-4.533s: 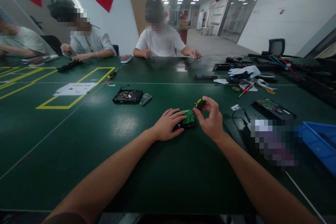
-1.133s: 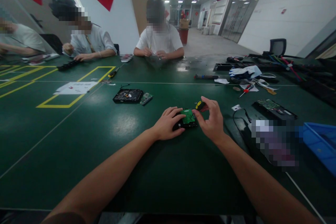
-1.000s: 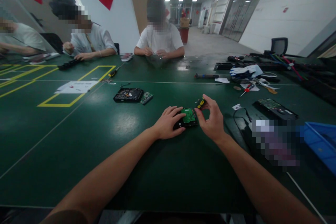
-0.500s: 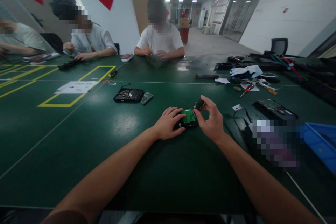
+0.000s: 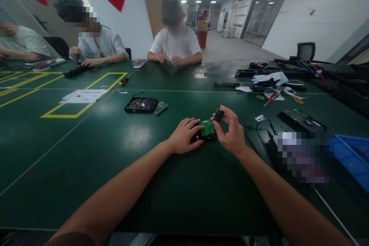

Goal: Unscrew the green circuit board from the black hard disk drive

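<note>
A small hard drive with a green circuit board on top lies on the green table in front of me. My left hand rests on its left side, fingers curled over it and pressing it down. My right hand pinches a short screwdriver with a black and yellow handle, its tip pointing down at the board's right edge.
An opened drive and a loose green board lie to the left. Tools, gloves and cables crowd the right side, with a blue bin at the right edge. Three people sit at the far side.
My right hand has turned the screwdriver handle between its fingers over the board. The left hand stays on the drive. The person opposite brought both hands together.
</note>
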`<state>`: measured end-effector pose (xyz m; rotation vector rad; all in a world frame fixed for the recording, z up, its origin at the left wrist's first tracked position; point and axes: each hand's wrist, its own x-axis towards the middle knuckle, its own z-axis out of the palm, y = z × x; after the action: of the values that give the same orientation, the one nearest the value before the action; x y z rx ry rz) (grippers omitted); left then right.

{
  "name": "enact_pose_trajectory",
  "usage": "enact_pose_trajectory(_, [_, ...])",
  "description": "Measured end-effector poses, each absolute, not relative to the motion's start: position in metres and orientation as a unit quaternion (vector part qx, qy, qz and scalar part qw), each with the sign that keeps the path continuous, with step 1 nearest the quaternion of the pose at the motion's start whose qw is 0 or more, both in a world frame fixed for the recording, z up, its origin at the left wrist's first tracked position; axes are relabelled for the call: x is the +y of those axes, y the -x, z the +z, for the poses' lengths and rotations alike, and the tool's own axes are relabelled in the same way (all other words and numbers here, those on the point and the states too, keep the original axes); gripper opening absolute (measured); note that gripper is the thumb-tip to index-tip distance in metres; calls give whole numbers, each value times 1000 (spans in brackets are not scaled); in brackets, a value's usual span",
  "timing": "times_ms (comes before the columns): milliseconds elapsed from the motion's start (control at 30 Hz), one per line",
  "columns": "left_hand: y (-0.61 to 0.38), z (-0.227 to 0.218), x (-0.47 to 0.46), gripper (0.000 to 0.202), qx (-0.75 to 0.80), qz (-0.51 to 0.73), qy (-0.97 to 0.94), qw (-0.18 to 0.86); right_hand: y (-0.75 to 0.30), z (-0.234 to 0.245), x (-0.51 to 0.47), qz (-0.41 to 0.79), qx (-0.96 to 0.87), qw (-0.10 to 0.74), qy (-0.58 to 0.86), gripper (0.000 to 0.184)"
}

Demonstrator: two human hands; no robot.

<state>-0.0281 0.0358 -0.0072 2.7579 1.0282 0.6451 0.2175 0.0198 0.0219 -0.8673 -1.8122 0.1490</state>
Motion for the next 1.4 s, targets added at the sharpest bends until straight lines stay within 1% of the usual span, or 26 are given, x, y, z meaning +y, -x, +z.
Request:
enact_pose_trajectory(300, [27,-7,35,64,358,216,-906,71,-220,18,26,17,-734,546,405,69])
enact_pose_trajectory(433, [26,-9,37,65,366,209,-905,64,-221,20,29,3,-724,551,415,64])
enact_pose_trajectory(533, [25,-9,39,66,372,203,-904,61,-220,21,31,27,-719,557,415,62])
enact_pose_trajectory(700, [24,-10,41,64,379,202,-901,56,-219,18,33,95,-721,560,398,63])
enact_pose_trajectory(767, [24,-10,41,64,379,205,-901,56,-219,17,32,104,-725,558,390,64])
enact_pose_trajectory(900, [24,-10,41,65,373,214,-901,65,-219,17,31,82,-733,552,389,68])
enact_pose_trajectory(1100, [25,-9,40,65,370,217,-900,78,-217,19,30,-6,-734,541,411,67])
enact_pose_trajectory(1400, [25,-12,42,67,369,213,-902,68,-219,20,31,-27,-735,540,409,64])
